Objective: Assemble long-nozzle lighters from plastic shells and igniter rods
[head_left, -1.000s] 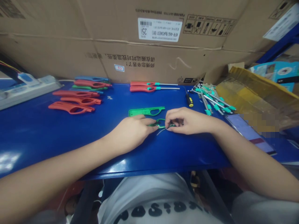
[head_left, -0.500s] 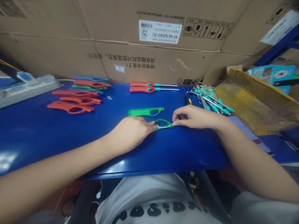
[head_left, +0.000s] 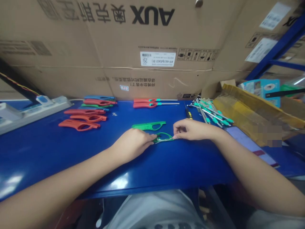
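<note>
A green lighter shell half (head_left: 164,133) with a trigger loop lies on the blue table between my hands, a thin pale wire running along its lower edge. My left hand (head_left: 133,143) covers its handle end, fingers closed on it. At the loop's tip my right hand (head_left: 188,129) pinches the wire with thumb and forefinger. Just behind lies the matching green shell half (head_left: 149,126), partly behind my left hand. Farther back are red lighters (head_left: 145,105) with metal tubes.
Red, blue and green shells (head_left: 79,125) are piled at left beside a white power strip (head_left: 35,111). At right lie a yellow-black screwdriver (head_left: 188,114), several metal lighter tubes (head_left: 214,116), a phone (head_left: 250,144) and a yellow-taped carton (head_left: 257,111). A large cardboard box (head_left: 114,47) stands behind.
The camera view has tilted up, so more of the box shows and the table sits lower. Both hands keep their hold on the green shell half and wire.
</note>
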Demonstrator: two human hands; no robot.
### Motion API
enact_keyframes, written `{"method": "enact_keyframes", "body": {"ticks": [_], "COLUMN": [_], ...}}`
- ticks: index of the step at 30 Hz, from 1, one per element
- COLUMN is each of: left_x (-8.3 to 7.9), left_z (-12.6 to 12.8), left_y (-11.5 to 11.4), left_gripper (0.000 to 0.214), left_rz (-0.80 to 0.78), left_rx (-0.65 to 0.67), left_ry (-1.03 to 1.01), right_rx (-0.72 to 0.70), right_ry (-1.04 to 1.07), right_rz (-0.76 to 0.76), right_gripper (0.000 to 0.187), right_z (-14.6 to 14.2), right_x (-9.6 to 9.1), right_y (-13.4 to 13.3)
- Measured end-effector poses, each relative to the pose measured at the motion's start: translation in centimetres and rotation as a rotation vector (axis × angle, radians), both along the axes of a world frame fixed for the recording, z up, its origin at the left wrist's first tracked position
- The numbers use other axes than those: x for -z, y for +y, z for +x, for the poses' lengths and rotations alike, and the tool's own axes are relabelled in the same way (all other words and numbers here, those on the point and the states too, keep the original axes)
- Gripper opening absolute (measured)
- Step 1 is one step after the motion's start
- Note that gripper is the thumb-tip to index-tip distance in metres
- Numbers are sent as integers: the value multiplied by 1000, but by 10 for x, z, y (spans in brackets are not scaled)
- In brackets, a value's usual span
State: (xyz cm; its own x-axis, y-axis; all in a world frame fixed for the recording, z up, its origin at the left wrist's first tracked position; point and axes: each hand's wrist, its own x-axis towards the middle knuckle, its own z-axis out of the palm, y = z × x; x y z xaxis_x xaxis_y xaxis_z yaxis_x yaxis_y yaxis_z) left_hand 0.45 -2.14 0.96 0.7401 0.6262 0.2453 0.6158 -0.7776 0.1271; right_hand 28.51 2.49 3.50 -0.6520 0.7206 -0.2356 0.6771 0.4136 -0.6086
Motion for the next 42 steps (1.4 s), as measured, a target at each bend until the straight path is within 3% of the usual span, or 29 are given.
{"method": "enact_keyframes", "body": {"ticks": [3, 6, 11, 15, 25, 36, 39, 42], "left_x": [1, 0, 0, 1, 6, 6, 5, 3], "left_z": [0, 0, 0, 0, 10, 7, 6, 4], "left_y": [1, 1, 3, 4, 1, -1, -1, -1], "left_gripper": [24, 22, 20, 19, 16, 25, 27, 27], "left_rz": [3, -12, -57, -94, -104, -66, -40, -33], "left_rx": [-2, -2, 1, 8, 48, 59, 66, 73], "left_ry": [6, -2, -30, -69, -153, -72, -25, -16], "right_rx": [-47, -8, 41, 63, 172, 144, 214, 360], "right_ry": [23, 70, 128, 124, 12, 31, 36, -47], "right_rz": [9, 86, 247, 229, 306, 320, 363, 532], "right_gripper": [31, 36, 29, 26, 11, 8, 10, 15], "right_z": [0, -8, -23, -25, -33, -30, -18, 2], "right_x": [4, 10, 24, 29, 29, 27, 20, 6], "right_y": [2, 1, -1, 0, -6, -5, 2, 13]}}
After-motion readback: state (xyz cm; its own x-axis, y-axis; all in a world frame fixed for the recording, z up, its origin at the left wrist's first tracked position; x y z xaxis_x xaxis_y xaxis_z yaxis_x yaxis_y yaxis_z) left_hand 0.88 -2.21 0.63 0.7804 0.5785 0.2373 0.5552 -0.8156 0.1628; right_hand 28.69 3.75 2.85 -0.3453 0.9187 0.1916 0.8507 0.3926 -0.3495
